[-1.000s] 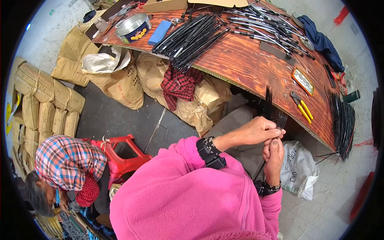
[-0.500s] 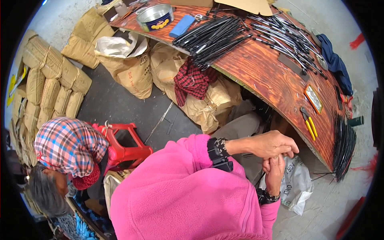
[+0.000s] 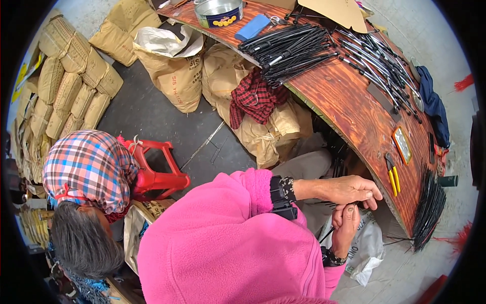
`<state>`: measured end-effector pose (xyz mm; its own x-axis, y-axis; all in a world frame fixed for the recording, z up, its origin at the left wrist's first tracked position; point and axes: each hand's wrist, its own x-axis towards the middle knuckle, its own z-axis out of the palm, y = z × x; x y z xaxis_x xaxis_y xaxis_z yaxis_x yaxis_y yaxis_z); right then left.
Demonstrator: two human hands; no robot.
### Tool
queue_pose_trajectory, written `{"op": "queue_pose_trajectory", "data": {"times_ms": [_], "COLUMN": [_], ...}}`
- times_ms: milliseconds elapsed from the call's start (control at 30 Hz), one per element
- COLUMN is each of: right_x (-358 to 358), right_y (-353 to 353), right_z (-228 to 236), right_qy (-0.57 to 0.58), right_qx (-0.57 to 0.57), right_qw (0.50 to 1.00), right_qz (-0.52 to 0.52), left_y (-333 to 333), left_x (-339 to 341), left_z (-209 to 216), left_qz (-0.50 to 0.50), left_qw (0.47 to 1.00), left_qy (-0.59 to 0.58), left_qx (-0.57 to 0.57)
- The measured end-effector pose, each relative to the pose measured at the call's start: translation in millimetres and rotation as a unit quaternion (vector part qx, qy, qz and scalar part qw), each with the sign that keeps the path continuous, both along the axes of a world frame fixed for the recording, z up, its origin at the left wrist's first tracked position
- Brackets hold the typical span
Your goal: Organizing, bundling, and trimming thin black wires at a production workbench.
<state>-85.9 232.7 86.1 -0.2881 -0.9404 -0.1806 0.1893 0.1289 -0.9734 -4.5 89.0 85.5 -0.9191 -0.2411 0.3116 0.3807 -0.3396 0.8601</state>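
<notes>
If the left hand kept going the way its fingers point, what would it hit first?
Probably the near edge of the wooden table, below the yellow-handled tool; the left hand points that way, though depth is unclear.

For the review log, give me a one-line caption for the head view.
A person in a pink fleece, left hand and right hand together on thin black rods beside a wooden table.

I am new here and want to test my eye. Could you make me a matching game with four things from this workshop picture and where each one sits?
Things:
1. round metal tin
2. red plastic stool
3. red checked cloth
4. yellow-handled tool

Places:
A. on the floor beside the person in the checked head cover
B. draped over a tan sack under the table edge
C. at the far end of the wooden table
D. on the table near the person's hands

Pairs: 1-C, 2-A, 3-B, 4-D
</notes>
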Motion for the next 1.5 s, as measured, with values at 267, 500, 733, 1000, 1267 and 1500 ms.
{"op": "queue_pose_trajectory", "data": {"times_ms": [267, 500, 733, 1000, 1267, 1500], "right_x": [0.7, 2.5, 0.9, -1.1, -0.1, -3.0], "right_y": [-1.1, -1.8, -0.2, -1.1, -1.7, -1.5], "right_z": [-7.0, -7.4, -10.3, -12.9, -13.8, -21.0], "right_qy": [-0.003, -0.008, -0.003, -0.006, -0.009, -0.026], "right_qx": [-0.001, -0.001, 0.004, 0.006, 0.004, -0.008], "right_qw": [1.000, 1.000, 1.000, 1.000, 1.000, 0.999], "right_qz": [-0.017, -0.019, -0.024, -0.023, -0.023, -0.017], "left_y": [-0.6, -0.3, 2.0, 3.2, 1.3, 2.0], "left_x": [1.0, 0.6, -2.7, -5.9, -5.6, -7.0], "left_z": [0.0, 0.1, -2.4, -5.1, -8.5, -12.7], "left_qz": [0.026, 0.046, 0.050, 0.061, 0.060, 0.069], "left_qw": [0.999, 0.997, 0.997, 0.997, 0.996, 0.995], "left_qy": [-0.015, -0.014, -0.024, -0.030, -0.019, -0.019], "left_qx": [-0.032, -0.059, -0.059, -0.048, -0.064, -0.069]}}
